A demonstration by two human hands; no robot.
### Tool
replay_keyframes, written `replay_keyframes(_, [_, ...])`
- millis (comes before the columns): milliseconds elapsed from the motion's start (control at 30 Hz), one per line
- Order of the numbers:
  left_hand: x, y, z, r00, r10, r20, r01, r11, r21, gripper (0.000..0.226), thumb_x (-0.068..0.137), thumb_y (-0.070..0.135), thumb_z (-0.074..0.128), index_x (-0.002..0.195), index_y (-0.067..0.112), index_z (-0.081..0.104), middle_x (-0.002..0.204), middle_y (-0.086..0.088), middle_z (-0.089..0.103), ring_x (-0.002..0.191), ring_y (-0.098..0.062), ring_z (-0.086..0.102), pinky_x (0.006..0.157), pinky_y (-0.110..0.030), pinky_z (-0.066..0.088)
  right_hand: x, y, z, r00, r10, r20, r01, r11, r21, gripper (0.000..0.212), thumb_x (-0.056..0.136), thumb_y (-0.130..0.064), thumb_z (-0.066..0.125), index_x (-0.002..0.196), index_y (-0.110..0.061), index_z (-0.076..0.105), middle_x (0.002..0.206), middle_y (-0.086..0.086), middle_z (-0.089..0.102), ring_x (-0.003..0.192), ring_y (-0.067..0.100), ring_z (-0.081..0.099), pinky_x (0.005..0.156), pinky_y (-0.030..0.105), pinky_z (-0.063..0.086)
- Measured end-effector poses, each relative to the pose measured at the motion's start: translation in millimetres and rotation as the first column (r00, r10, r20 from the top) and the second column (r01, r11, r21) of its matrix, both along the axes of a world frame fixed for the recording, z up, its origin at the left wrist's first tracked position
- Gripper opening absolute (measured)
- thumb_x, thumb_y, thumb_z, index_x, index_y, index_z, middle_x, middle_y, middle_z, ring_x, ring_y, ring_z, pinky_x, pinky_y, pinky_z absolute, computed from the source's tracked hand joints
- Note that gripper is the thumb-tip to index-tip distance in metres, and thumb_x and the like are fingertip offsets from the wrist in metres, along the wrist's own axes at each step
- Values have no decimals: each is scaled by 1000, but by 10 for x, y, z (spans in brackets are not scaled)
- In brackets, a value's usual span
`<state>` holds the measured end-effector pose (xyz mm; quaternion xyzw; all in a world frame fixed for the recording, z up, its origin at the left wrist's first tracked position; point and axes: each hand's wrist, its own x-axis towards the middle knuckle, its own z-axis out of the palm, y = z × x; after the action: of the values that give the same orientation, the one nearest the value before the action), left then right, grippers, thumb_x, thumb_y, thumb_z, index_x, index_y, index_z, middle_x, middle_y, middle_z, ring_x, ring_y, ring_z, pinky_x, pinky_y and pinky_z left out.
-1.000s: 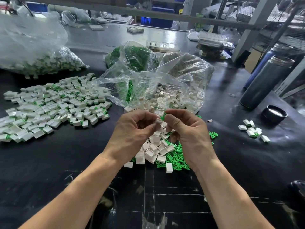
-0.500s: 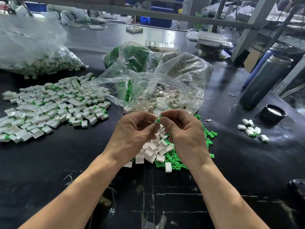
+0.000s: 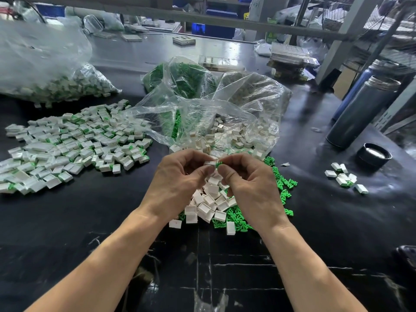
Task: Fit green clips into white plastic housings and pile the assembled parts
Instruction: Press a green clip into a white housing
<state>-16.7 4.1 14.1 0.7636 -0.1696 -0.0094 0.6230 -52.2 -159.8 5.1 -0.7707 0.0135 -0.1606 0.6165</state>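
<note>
My left hand point(image 3: 180, 179) pinches a small white housing point(image 3: 209, 163) above the table's middle. My right hand point(image 3: 249, 183) pinches a green clip point(image 3: 218, 164) whose tip meets the housing's right end. Below the hands lies a heap of loose white housings point(image 3: 210, 202) on a spread of green clips point(image 3: 281, 183). A wide pile of assembled white-and-green parts point(image 3: 67, 145) covers the table to the left.
Open clear bags of housings point(image 3: 238, 136) and of green clips point(image 3: 180, 79) lie behind the hands. A full bag of parts point(image 3: 51, 75) sits far left. At the right stand two metal flasks point(image 3: 360, 111), a black lid point(image 3: 374, 155) and a few parts point(image 3: 343, 177).
Both hands have risen slightly and drawn together. The green clip now touches the end of the white housing between the fingertips.
</note>
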Motion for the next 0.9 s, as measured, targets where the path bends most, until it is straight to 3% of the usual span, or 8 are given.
replay_keyframes(133, [23, 19, -3, 1000, -10, -29, 10, 1000, -6, 8, 90, 14, 75, 96, 20, 75, 78, 3, 75, 67, -10, 66, 65, -21, 57, -11, -2, -4, 1000, -19, 19, 21, 994, -107, 8, 92, -18, 77, 93, -25, 73, 81, -4, 74, 73, 13, 69, 68, 34, 59])
replay_keyframes(267, [29, 22, 0, 999, -4, -54, 1, 999, -51, 10, 89, 9, 76, 92, 19, 78, 79, 0, 75, 67, -12, 65, 62, -25, 57, 1, -1, -16, 1000, -9, 13, 11, 993, -114, 6, 94, -19, 76, 95, -25, 74, 83, -4, 74, 76, 16, 70, 70, 40, 61])
replay_keyframes(500, [3, -50, -33, 987, 19, -157, -57, 968, -244, 11, 85, 0, 77, 88, 10, 81, 74, -12, 76, 62, -18, 66, 59, -26, 60, -14, 116, -50, 997, -70, 38, 66, 993, 98, 15, 95, -3, 71, 88, -17, 72, 70, -3, 71, 57, 9, 62, 52, 20, 50])
replay_keyframes(733, [-17, -134, -65, 975, 31, -221, -108, 932, -346, 24, 83, -5, 76, 75, 17, 83, 67, -8, 74, 57, -14, 66, 56, -24, 57, -27, 179, -58, 993, -105, 54, 92, 975, 204, 11, 96, 0, 68, 88, -8, 72, 71, 0, 71, 58, 9, 63, 55, 23, 53])
replay_keyframes(900, [-42, -177, -84, 969, 27, -245, -121, 917, -380, 17, 82, -4, 77, 80, 12, 81, 69, -8, 74, 58, -14, 65, 57, -24, 57, -36, 207, -78, 988, -139, 64, 121, 966, 228, 13, 96, 1, 68, 88, -8, 72, 72, 2, 72, 60, 11, 65, 57, 24, 55])
